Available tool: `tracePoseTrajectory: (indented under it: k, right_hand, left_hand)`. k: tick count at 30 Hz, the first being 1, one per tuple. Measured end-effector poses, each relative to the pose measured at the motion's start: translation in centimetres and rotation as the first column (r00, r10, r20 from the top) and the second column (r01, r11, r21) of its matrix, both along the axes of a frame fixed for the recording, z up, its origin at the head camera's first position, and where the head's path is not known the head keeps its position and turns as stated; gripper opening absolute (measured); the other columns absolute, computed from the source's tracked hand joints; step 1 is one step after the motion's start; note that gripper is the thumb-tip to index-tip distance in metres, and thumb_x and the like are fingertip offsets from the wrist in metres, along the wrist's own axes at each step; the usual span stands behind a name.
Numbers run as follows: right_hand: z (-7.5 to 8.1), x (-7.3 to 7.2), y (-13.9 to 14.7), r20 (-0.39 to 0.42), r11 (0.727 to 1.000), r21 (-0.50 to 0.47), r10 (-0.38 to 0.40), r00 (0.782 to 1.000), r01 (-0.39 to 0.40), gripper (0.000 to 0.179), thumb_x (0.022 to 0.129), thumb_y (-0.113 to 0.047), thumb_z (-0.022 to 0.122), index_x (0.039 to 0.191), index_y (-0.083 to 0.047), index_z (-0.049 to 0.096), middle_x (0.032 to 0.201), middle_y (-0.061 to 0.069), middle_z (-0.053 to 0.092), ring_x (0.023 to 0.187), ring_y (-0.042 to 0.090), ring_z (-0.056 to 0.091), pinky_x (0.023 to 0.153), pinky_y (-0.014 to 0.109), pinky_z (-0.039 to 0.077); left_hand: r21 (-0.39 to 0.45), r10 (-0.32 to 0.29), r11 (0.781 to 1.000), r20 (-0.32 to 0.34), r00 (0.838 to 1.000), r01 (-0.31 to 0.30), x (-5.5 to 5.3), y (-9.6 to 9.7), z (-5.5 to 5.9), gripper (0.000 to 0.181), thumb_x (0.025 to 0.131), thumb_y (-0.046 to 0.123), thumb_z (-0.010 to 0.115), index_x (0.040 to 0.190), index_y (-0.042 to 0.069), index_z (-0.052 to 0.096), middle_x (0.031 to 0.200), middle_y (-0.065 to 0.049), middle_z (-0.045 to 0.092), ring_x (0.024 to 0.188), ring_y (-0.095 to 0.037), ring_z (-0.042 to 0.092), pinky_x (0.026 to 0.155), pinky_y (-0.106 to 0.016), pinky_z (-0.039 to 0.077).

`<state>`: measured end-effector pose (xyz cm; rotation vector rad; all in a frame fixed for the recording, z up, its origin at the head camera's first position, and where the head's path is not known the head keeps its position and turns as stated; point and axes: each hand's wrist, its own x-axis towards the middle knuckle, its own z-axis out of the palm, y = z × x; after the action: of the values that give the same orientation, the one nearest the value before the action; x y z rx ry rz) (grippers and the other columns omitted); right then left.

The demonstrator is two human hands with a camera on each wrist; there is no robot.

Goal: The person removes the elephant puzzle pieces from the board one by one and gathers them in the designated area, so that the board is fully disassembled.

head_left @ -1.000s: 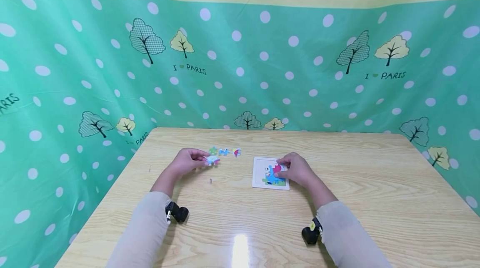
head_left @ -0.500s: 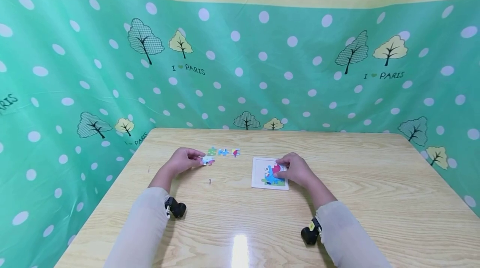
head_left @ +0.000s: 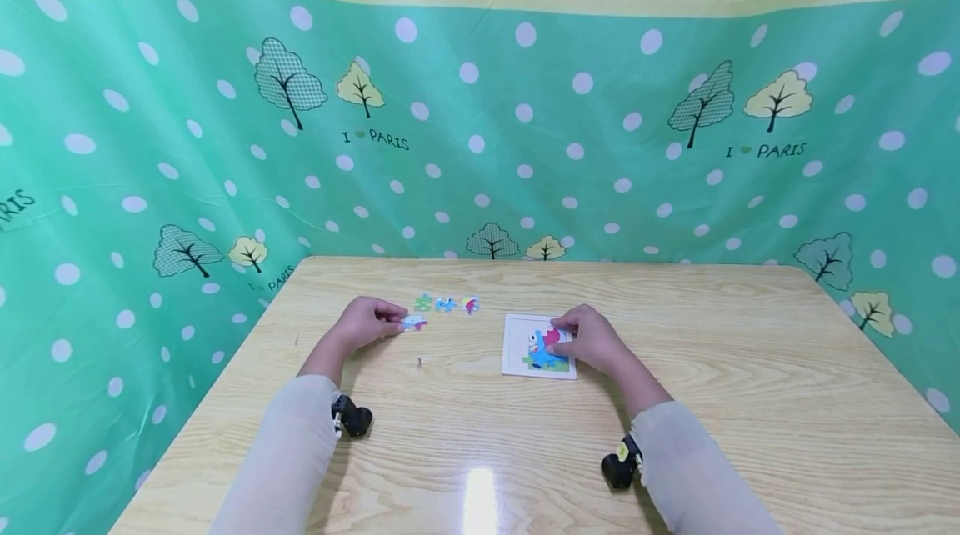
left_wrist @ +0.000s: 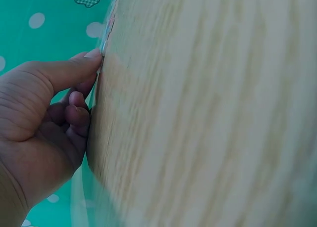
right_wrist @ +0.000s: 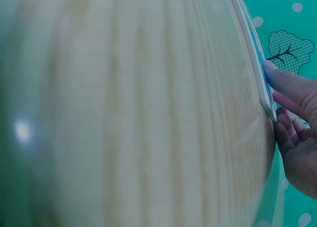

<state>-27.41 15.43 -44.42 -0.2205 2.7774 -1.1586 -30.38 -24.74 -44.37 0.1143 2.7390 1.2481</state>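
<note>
In the head view my left hand (head_left: 367,322) pinches a white and light-blue puzzle piece (head_left: 414,322) with a pink edge, between thumb and fingertips, low over the left part of the table. The left wrist view shows that hand's thumb and fingertips together at the piece, seen edge-on. My right hand (head_left: 594,337) holds the right side of a white-framed puzzle board (head_left: 516,343). Its thumb and index fingertip lie over the joined pieces (head_left: 543,352), a blue figure with pink and green. Part of the board's right side is hidden under this hand.
Behind the held piece lie a green puzzle piece (head_left: 423,302), a blue one (head_left: 446,304) and a yellow and pink one (head_left: 470,304) in a row. A tiny dark mark (head_left: 419,362) shows on the wooden table (head_left: 450,427). A green dotted curtain (head_left: 480,143) hangs behind.
My left hand has shifted a little left with its puzzle piece, away from the board, and the piece's tilt has changed. The right hand keeps its place on the board.
</note>
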Motion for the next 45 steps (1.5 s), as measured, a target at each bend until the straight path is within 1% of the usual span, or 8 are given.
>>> tracePoseTrajectory:
  k: [3, 7, 12, 18, 27, 33, 39, 45]
  right_hand:
    - [0.0, 0.1, 0.1, 0.003, 1.000, -0.003, -0.003, 1.000, 0.003, 0.044, 0.087, -0.014, 0.086, 0.126, 0.000, 0.072, 0.118, 0.012, 0.062, 0.102, 0.027, 0.055, 0.096, 0.042, 0.050]
    - [0.0, 0.1, 0.1, 0.004, 1.000, -0.004, -0.010, 1.000, 0.010, 0.043, 0.087, -0.014, 0.086, 0.126, -0.001, 0.072, 0.118, 0.012, 0.062, 0.102, 0.027, 0.055, 0.097, 0.043, 0.051]
    - [0.0, 0.1, 0.1, 0.004, 1.000, -0.005, -0.013, 1.000, 0.014, 0.043, 0.087, -0.014, 0.086, 0.126, -0.001, 0.072, 0.118, 0.012, 0.062, 0.101, 0.027, 0.055, 0.095, 0.042, 0.050]
    - [0.0, 0.2, -0.1, 0.007, 1.000, -0.004, -0.017, 1.000, 0.017, 0.043, 0.087, -0.014, 0.086, 0.126, -0.002, 0.072, 0.118, 0.012, 0.062, 0.102, 0.027, 0.055, 0.096, 0.043, 0.051]
    - [0.0, 0.2, 0.0, 0.000, 1.000, -0.008, -0.018, 1.000, 0.018, 0.043, 0.087, -0.013, 0.086, 0.126, -0.001, 0.072, 0.117, 0.011, 0.062, 0.100, 0.026, 0.054, 0.094, 0.042, 0.050]
    - [0.1, 0.2, 0.0, -0.004, 1.000, -0.002, -0.015, 1.000, 0.015, 0.043, 0.087, -0.013, 0.086, 0.126, -0.001, 0.072, 0.116, 0.012, 0.062, 0.100, 0.026, 0.054, 0.094, 0.043, 0.050]
    - [0.1, 0.2, 0.1, -0.008, 1.000, 0.000, -0.011, 1.000, 0.011, 0.043, 0.086, -0.013, 0.086, 0.126, -0.001, 0.072, 0.115, 0.011, 0.063, 0.099, 0.025, 0.054, 0.094, 0.043, 0.051]
    - [-0.1, 0.1, 0.1, -0.007, 1.000, -0.001, -0.011, 1.000, 0.011, 0.044, 0.087, -0.014, 0.086, 0.126, -0.001, 0.072, 0.115, 0.011, 0.062, 0.099, 0.025, 0.055, 0.094, 0.043, 0.051]
  left_hand:
    - [0.024, 0.009, 1.000, 0.007, 1.000, -0.009, -0.1, 0.0, -0.1, 0.033, 0.093, 0.009, 0.077, 0.125, 0.001, 0.073, 0.103, -0.008, 0.071, 0.085, -0.018, 0.058, 0.068, -0.027, 0.051]
    - [0.111, 0.032, 0.993, 0.026, 0.999, -0.034, -0.1, 0.1, -0.1, 0.037, 0.094, 0.010, 0.077, 0.129, 0.002, 0.071, 0.110, -0.011, 0.070, 0.085, -0.018, 0.058, 0.064, -0.026, 0.052]
    - [0.191, 0.053, 0.980, 0.033, 0.998, -0.059, 0.2, 0.5, 0.1, 0.036, 0.093, 0.011, 0.078, 0.127, 0.004, 0.072, 0.119, -0.012, 0.068, 0.088, -0.019, 0.053, 0.063, -0.025, 0.049]
    - [0.255, 0.063, 0.965, 0.005, 0.998, -0.062, 0.9, 1.6, 0.9, 0.036, 0.092, 0.011, 0.079, 0.125, 0.000, 0.072, 0.114, -0.010, 0.068, 0.092, -0.019, 0.052, 0.069, -0.025, 0.048]
    - [0.303, 0.050, 0.952, -0.006, 0.999, -0.046, 1.5, 2.8, 1.2, 0.040, 0.090, 0.012, 0.081, 0.126, -0.002, 0.070, 0.104, -0.007, 0.066, 0.095, -0.020, 0.058, 0.072, -0.028, 0.055]
    - [0.330, 0.047, 0.943, -0.006, 0.999, -0.042, 1.7, 3.3, 1.2, 0.039, 0.090, 0.013, 0.081, 0.124, -0.003, 0.070, 0.101, -0.008, 0.067, 0.094, -0.021, 0.059, 0.072, -0.028, 0.053]
    - [0.343, 0.016, 0.939, -0.046, 0.999, 0.001, 2.3, 4.4, 1.6, 0.041, 0.092, 0.016, 0.080, 0.125, -0.005, 0.068, 0.115, -0.016, 0.069, 0.104, -0.025, 0.061, 0.079, -0.025, 0.053]
    - [0.372, 0.001, 0.928, -0.046, 0.999, 0.016, 2.6, 5.7, 1.7, 0.041, 0.093, 0.015, 0.079, 0.127, -0.005, 0.067, 0.121, -0.018, 0.069, 0.112, -0.027, 0.063, 0.088, -0.025, 0.052]
